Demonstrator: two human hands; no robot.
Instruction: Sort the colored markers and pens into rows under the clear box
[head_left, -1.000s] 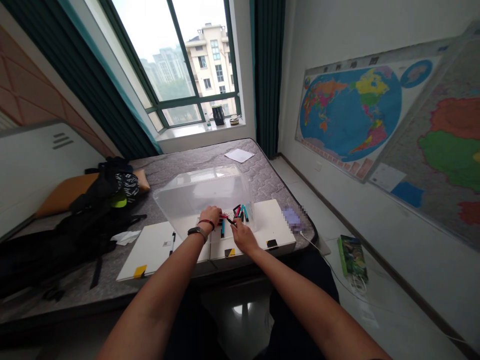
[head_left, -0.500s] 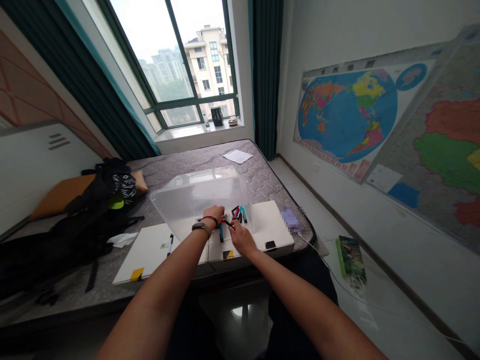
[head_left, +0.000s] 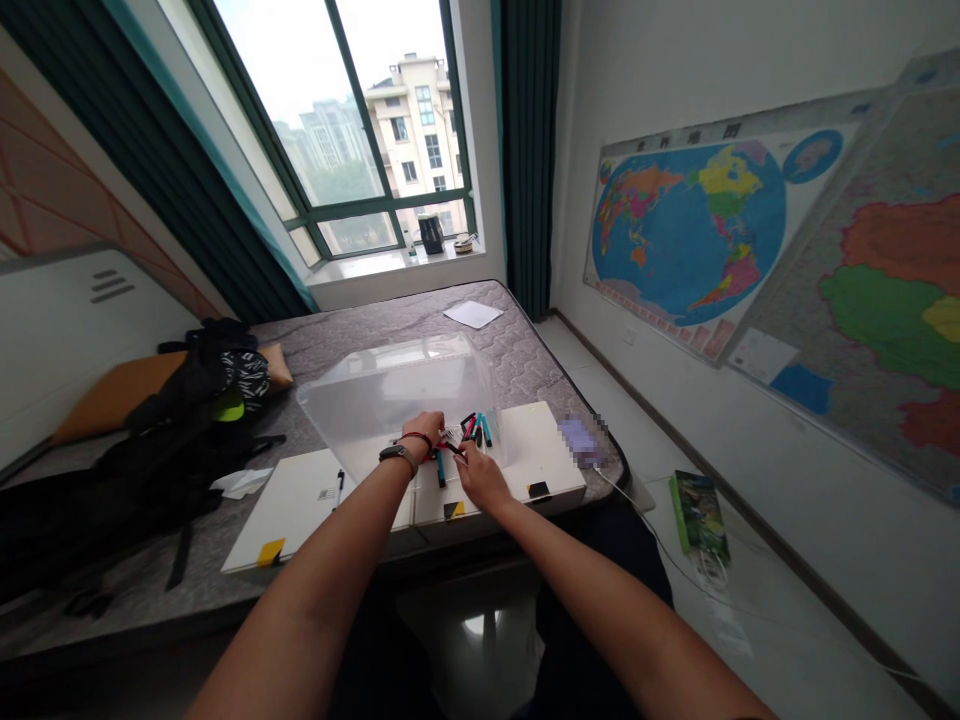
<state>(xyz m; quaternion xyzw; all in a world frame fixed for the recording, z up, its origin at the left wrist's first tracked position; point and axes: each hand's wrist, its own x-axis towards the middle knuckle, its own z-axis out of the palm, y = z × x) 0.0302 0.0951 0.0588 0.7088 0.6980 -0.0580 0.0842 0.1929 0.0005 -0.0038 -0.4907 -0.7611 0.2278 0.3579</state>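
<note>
Several coloured pens (head_left: 472, 430) lie in a loose heap on a white board (head_left: 544, 455) in front of a clear plastic box (head_left: 397, 395). My left hand (head_left: 425, 432), with a watch and a red band at the wrist, rests curled on the left side of the heap, fingers closed on pens. My right hand (head_left: 480, 474) is just below the heap and pinches a dark pen (head_left: 452, 447) that points left towards the other hand. A teal pen (head_left: 439, 468) lies between the two hands.
A second white board (head_left: 300, 505) with a pen (head_left: 337, 490) on it lies to the left. A black backpack (head_left: 150, 440) fills the left of the mattress. A blurred phone (head_left: 581, 438) with a cable sits at the right corner. A book (head_left: 697, 515) lies on the floor.
Both hands have stayed at the pen heap with only small finger movements. The view has drifted a little to the right.
</note>
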